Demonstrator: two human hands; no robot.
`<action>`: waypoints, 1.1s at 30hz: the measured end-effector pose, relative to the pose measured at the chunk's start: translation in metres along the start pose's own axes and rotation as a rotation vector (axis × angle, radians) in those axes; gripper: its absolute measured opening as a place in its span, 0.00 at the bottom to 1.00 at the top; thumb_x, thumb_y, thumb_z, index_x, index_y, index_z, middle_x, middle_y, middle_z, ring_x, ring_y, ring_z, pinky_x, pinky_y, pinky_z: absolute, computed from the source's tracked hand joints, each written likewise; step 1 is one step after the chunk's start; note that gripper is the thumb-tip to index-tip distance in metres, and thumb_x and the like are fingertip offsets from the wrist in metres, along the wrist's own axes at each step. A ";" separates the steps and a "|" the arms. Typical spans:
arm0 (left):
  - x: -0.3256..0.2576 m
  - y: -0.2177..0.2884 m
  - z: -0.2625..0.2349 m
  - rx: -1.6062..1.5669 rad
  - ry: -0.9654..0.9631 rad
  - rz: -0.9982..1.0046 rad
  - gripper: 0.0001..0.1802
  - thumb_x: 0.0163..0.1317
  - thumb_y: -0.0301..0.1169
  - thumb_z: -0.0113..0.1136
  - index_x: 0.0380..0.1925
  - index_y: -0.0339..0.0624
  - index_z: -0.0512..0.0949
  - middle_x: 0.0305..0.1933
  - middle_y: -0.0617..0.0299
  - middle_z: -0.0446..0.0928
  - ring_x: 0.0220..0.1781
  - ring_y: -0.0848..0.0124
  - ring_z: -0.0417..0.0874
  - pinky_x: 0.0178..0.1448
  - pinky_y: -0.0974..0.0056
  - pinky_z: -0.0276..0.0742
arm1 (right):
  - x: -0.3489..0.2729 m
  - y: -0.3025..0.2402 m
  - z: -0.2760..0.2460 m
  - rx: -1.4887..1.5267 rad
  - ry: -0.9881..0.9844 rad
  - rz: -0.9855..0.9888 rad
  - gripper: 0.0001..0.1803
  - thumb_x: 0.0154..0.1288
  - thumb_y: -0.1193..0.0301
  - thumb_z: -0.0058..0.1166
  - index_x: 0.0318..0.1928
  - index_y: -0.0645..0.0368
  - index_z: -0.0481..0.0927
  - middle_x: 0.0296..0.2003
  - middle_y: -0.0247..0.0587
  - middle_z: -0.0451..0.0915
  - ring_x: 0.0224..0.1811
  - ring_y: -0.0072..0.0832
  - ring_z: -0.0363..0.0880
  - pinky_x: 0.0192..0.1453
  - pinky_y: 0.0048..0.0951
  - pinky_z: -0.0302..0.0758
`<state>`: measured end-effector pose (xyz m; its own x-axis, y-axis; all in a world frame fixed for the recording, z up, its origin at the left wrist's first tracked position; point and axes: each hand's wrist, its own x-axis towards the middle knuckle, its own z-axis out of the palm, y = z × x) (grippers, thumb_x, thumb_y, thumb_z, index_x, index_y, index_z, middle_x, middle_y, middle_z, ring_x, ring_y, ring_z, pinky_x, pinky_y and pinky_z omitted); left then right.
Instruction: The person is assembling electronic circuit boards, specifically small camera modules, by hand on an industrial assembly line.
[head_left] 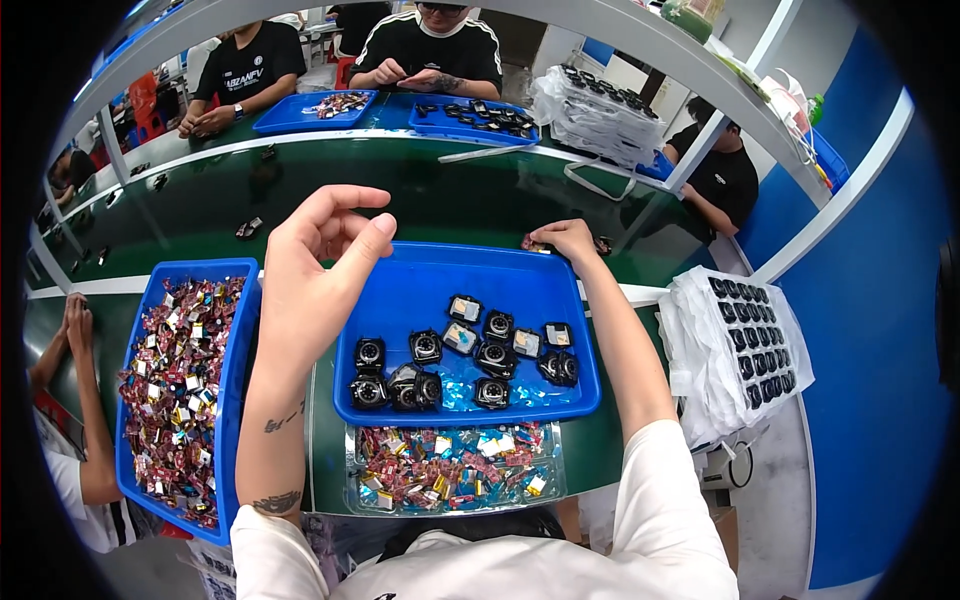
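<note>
Pinch the small reddish piece [531, 242] lightly by its edges in the right hand [569, 238], apparently closed on it just by the far rim of the blue tray [480, 276]; lift clear before turning inward. Steady with the left hand [318, 255], empty, thumb and fingers parted, near the tray's far left corner.

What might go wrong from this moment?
The small part by the right hand is at the tray's far rim, so it may slip onto the green surface. The left forearm runs beside the heaped bin; a bump might spill pieces. Black units sit close together and could scuff.
</note>
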<state>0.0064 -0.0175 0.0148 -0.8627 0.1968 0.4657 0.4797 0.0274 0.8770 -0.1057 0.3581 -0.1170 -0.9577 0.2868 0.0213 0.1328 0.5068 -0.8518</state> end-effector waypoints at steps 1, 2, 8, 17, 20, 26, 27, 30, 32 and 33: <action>-0.001 -0.001 0.000 0.001 0.025 0.013 0.12 0.62 0.28 0.60 0.44 0.34 0.77 0.29 0.65 0.79 0.34 0.80 0.78 0.39 0.75 0.70 | 0.001 -0.001 0.005 -0.064 0.000 -0.021 0.10 0.50 0.69 0.66 0.34 0.60 0.88 0.29 0.41 0.86 0.33 0.24 0.83 0.44 0.23 0.77; -0.001 -0.001 0.000 0.002 0.050 0.025 0.12 0.60 0.28 0.61 0.42 0.34 0.78 0.28 0.64 0.80 0.32 0.81 0.79 0.37 0.75 0.71 | 0.002 -0.002 0.008 -0.062 0.001 -0.025 0.10 0.50 0.69 0.66 0.34 0.60 0.88 0.29 0.41 0.86 0.33 0.24 0.83 0.44 0.23 0.77; 0.002 0.000 0.007 0.010 0.053 0.069 0.10 0.60 0.27 0.61 0.40 0.34 0.79 0.27 0.65 0.79 0.30 0.82 0.78 0.35 0.77 0.69 | 0.013 0.006 -0.016 -0.469 0.371 -0.011 0.27 0.44 0.56 0.67 0.48 0.48 0.84 0.47 0.47 0.81 0.54 0.44 0.75 0.56 0.39 0.74; 0.001 0.002 0.003 0.092 0.047 0.113 0.07 0.59 0.28 0.61 0.35 0.35 0.81 0.25 0.69 0.78 0.27 0.85 0.73 0.32 0.77 0.67 | -0.002 0.029 -0.038 -0.658 0.546 0.292 0.37 0.46 0.57 0.66 0.59 0.51 0.72 0.50 0.44 0.80 0.55 0.43 0.77 0.55 0.42 0.76; -0.001 -0.002 0.003 0.100 0.044 0.146 0.07 0.59 0.28 0.62 0.35 0.35 0.81 0.25 0.69 0.78 0.27 0.85 0.72 0.32 0.77 0.67 | -0.005 0.036 -0.045 -0.689 0.599 0.237 0.34 0.45 0.59 0.66 0.55 0.53 0.74 0.49 0.47 0.80 0.53 0.45 0.78 0.55 0.43 0.76; 0.001 -0.005 -0.001 0.125 -0.030 0.152 0.10 0.63 0.29 0.59 0.39 0.33 0.79 0.32 0.65 0.80 0.36 0.80 0.80 0.43 0.75 0.74 | -0.015 0.077 -0.093 -0.818 0.673 0.234 0.31 0.46 0.57 0.66 0.50 0.59 0.75 0.42 0.54 0.82 0.49 0.51 0.79 0.55 0.44 0.75; 0.000 -0.007 -0.002 0.141 -0.035 0.157 0.10 0.63 0.29 0.59 0.39 0.33 0.80 0.33 0.65 0.80 0.36 0.80 0.80 0.43 0.75 0.74 | -0.017 0.078 -0.094 -0.767 0.644 0.254 0.34 0.46 0.53 0.67 0.51 0.60 0.75 0.45 0.55 0.80 0.51 0.51 0.77 0.57 0.44 0.73; 0.001 -0.010 -0.002 0.137 -0.053 0.140 0.10 0.63 0.30 0.59 0.40 0.33 0.80 0.33 0.64 0.80 0.37 0.80 0.80 0.43 0.74 0.75 | -0.023 0.060 -0.074 -0.905 0.656 0.311 0.37 0.45 0.49 0.67 0.52 0.60 0.75 0.48 0.55 0.79 0.53 0.49 0.76 0.58 0.44 0.72; -0.001 -0.002 0.011 0.105 -0.078 0.133 0.11 0.63 0.30 0.60 0.40 0.33 0.80 0.34 0.64 0.81 0.37 0.80 0.80 0.44 0.74 0.75 | -0.025 0.050 -0.073 -0.888 0.623 -0.039 0.35 0.51 0.49 0.64 0.54 0.59 0.76 0.50 0.52 0.78 0.53 0.45 0.76 0.58 0.43 0.71; -0.004 0.008 0.025 0.135 0.017 0.145 0.09 0.63 0.29 0.60 0.35 0.31 0.80 0.28 0.63 0.79 0.29 0.80 0.76 0.34 0.75 0.71 | -0.028 0.041 -0.075 -0.840 0.577 -0.246 0.32 0.54 0.51 0.62 0.53 0.59 0.77 0.49 0.51 0.79 0.51 0.44 0.77 0.57 0.42 0.72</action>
<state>0.0175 0.0064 0.0167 -0.7850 0.1916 0.5891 0.6154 0.1315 0.7772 -0.0548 0.4318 -0.1137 -0.7444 0.3319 0.5794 0.2973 0.9417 -0.1574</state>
